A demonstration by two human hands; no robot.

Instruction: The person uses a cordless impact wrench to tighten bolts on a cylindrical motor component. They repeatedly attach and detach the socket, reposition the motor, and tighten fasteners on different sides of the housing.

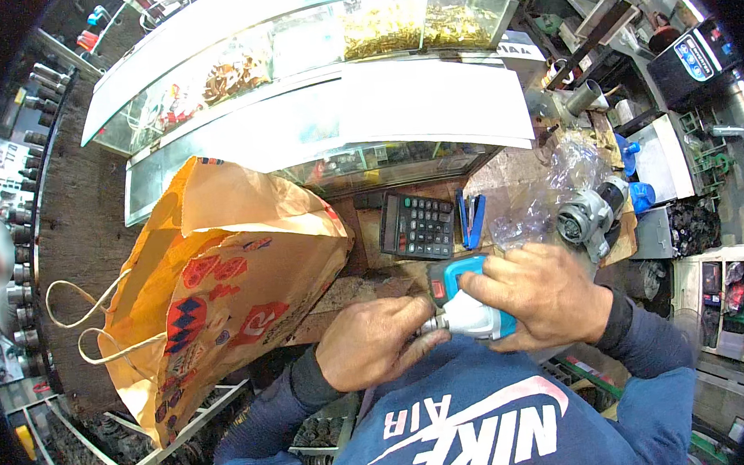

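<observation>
My right hand wraps round the body of a teal-and-white power tool held close to my chest. At the tool's metal nose end, my left hand pinches with thumb and fingers. What its fingertips grip there is mostly covered. A red patch shows on the tool's dark corner. Just beyond my hands lie a black calculator and a blue stapler. Left of my left hand stands a large brown paper bag with printed figures and rope handles, its mouth gaping.
A metal starter motor rests to the right beside crumpled clear plastic. Glass-sided cases of small brass and copper-coloured parts span the back. Sockets line a rack at far left. A plastic drawer unit stands at right.
</observation>
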